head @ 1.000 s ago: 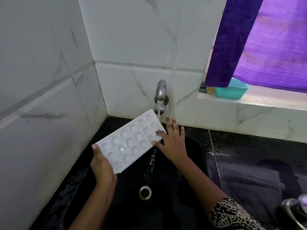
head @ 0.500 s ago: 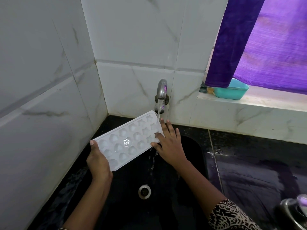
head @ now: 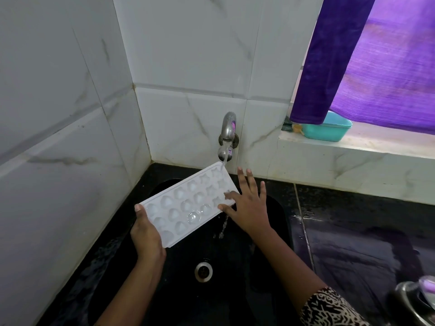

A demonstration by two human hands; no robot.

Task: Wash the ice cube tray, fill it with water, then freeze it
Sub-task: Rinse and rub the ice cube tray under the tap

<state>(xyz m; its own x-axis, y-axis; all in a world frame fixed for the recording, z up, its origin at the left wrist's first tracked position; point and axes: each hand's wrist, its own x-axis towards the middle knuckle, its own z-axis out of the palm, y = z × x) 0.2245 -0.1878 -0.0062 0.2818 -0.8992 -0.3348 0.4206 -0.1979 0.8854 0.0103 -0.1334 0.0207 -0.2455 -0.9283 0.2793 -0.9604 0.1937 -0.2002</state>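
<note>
Rinsing the ice cube tray under the tap

The white ice cube tray (head: 188,204) was held tilted over the black sink (head: 280,208), its far corner right under the tap (head: 227,135), and water ran off its near edge toward the drain (head: 203,271). The left hand (head: 147,234) was closed around the tray's near end. The right hand (head: 247,203) was spread flat and open, holding nothing, with fingertips resting on the far end. I thought the wet tray could slip from that one grip, or water could splash onto the counter (head: 364,231). A second before, the tray sat a little lower and the right hand was further under it.
</note>
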